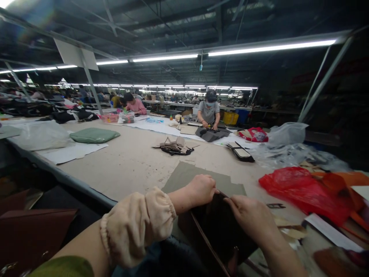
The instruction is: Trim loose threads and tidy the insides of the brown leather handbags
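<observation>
A dark brown bag-like piece [219, 231] stands at the table's near edge, its opening toward me. My left hand [201, 189], below a cream sleeve cover, is closed on its top edge. Just right of it, my right hand [253, 217] pinches the same edge between thumb and fingers. A thin strip or rim runs down the near side of the piece. Beneath and behind it a grey-green flat sheet [184, 175] lies on the table.
Thin strips [175, 146] lie mid-table, a bundle [240, 151] right of them. A green folded piece [94, 135] is at left, a red plastic bag [300, 190] at right. Across the table a person [209, 111] handles dark material. Maroon bags [31, 238] sit lower left.
</observation>
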Tool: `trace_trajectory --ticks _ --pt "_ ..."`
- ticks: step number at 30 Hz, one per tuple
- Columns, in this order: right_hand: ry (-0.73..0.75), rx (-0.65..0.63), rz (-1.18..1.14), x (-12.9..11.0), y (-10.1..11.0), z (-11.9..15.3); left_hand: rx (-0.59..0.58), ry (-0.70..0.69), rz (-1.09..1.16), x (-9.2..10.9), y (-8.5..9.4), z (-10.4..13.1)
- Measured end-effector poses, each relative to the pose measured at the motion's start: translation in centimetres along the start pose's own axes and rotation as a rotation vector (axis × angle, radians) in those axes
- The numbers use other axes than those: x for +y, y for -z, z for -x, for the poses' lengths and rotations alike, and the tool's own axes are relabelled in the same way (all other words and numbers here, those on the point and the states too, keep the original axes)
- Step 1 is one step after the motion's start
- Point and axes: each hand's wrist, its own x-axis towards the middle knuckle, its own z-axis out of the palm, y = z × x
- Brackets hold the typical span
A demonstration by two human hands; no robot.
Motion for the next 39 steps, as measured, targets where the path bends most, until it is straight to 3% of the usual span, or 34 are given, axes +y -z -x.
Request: trace_trajectory --ticks 3,6,8,11,21,29,39 --pt "0.043 0.07 0.036 -0.2 -0.1 0.7 -0.039 -0.004 0.175 -1.0 0.9 0.3" --pt "0.071 0.127 0.067 -0.3 0.2 1.5 0.007 0.075 0.364 -1.9 2.2 1.3" --pt "0.081 0.141 0.092 -0.5 0.5 1.8 0.033 0.063 0.397 -2.1 3.0 2.1" --pt "0.078 0.148 0.116 -1.0 0.8 2.0 -0.033 -0.047 0.333 -2.0 3.5 2.9" --pt "0.1 0.107 0.042 -1.5 1.5 2.9 -0.183 -0.292 0.255 -2.9 2.0 0.1" --pt "0.063 0.052 0.001 -1.1 0.9 2.2 -0.129 -0.271 0.211 -3.4 1.0 -1.4" --pt "0.091 0.05 -0.024 -1.6 1.0 2.3 -0.047 -0.201 0.111 -2.8 0.5 -1.1"
